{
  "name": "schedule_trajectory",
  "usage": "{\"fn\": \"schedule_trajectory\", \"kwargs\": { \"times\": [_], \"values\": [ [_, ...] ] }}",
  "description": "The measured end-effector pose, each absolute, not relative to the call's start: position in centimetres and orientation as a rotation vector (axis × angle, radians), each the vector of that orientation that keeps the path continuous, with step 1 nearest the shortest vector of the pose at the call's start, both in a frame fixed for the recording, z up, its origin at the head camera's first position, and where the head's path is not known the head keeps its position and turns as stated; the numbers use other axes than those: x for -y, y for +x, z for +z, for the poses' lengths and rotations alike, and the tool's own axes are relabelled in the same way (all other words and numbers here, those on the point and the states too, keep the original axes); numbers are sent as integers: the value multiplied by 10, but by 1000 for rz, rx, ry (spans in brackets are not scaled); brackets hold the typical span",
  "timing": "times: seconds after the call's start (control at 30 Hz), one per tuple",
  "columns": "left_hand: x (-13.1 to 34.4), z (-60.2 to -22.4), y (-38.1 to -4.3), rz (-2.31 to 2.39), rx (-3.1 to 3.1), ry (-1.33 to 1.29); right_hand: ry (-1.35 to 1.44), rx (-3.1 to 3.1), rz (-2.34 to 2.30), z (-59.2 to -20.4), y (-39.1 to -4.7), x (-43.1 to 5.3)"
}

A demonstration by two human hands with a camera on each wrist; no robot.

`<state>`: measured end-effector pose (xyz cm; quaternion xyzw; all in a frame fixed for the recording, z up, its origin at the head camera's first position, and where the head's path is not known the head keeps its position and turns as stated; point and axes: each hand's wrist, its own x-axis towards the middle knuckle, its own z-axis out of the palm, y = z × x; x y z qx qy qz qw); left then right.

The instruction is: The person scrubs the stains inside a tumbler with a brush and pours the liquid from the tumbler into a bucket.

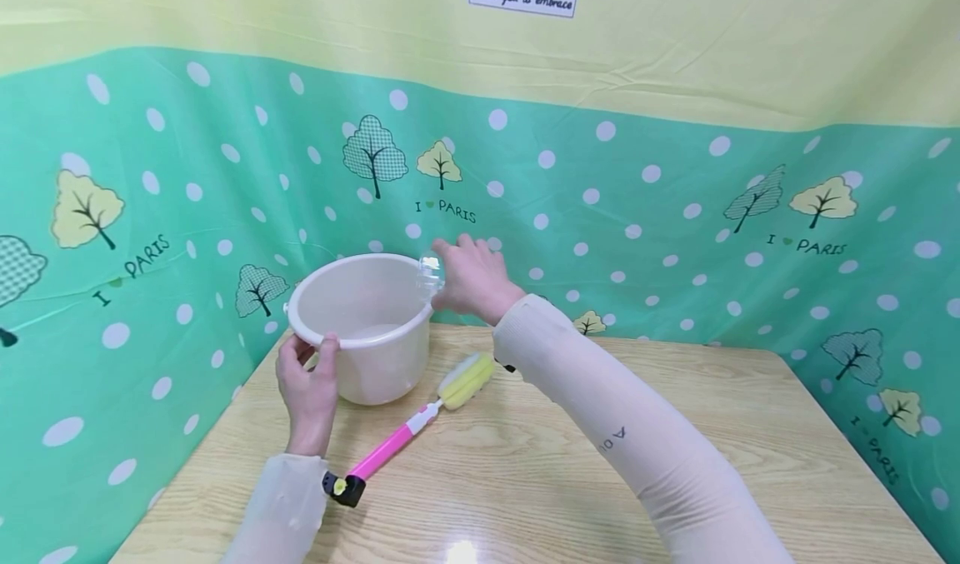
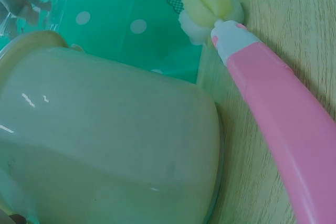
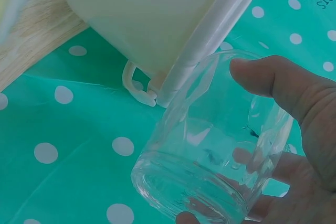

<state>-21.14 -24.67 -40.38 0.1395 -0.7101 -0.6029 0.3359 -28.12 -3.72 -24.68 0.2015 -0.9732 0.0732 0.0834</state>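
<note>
A white plastic bucket [image 1: 382, 368] stands at the back left of the table. My left hand [image 1: 309, 393] grips its near rim, thumb on the outside lip. My right hand [image 1: 476, 279] holds a clear drinking glass [image 3: 210, 140] at the bucket's right rim, thumb on one side and fingers on the other. The glass is tilted, and its thick base shows in the right wrist view. A sponge brush with a pink handle [image 1: 382, 454] and a yellow and white head [image 1: 467, 381] lies on the table in front of the bucket.
The wood-grain table [image 1: 600, 481] runs back to a green dotted cloth [image 1: 637, 214] hung behind and along both sides. The bucket stands close to the cloth at the left corner. A small ear [image 3: 137, 85] sticks out below the bucket's rim.
</note>
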Motion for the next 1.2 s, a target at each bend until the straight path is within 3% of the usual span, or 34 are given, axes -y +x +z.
{"fn": "schedule_trajectory", "kwargs": {
  "times": [1.2],
  "values": [
    [246,-403,-211,-1579,1857,376,758,2746,112,-257,-284,41]
  ]
}}
